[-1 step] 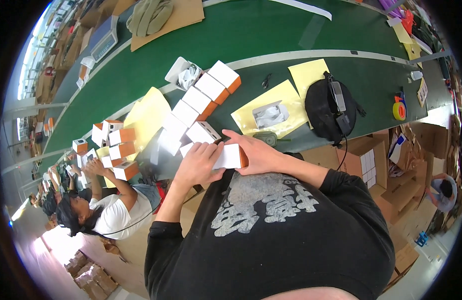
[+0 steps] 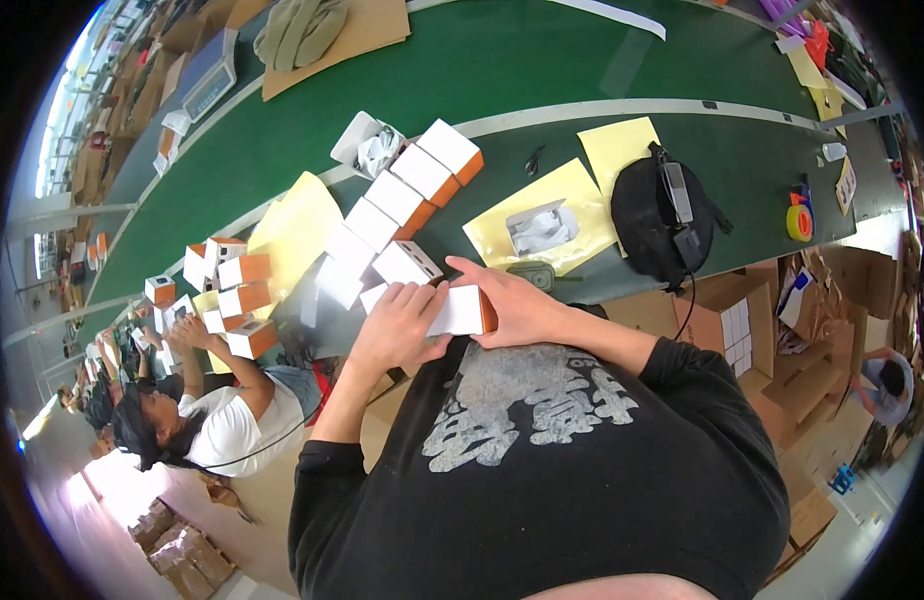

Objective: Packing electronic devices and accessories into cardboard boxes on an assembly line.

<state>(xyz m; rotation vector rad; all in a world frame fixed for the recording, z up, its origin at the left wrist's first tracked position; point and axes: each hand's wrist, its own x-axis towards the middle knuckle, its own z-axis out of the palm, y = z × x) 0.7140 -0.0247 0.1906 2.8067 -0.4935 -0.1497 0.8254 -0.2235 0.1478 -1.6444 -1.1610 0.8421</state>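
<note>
One box in both hands, a row closed, two boxes open.
The left hand curls its fingers over the left end of the box; the right hand clasps the other end, index finger stretched out. The box is just before the shirt, by the table's near edge; whether it rests there cannot be told. Packing seems well along: the row looks closed, while an open box beside it and another on a yellow sheet show white wrap, so those two appear unfinished. The held box is white with an orange end, seemingly closed, though fingers hide part.
</note>
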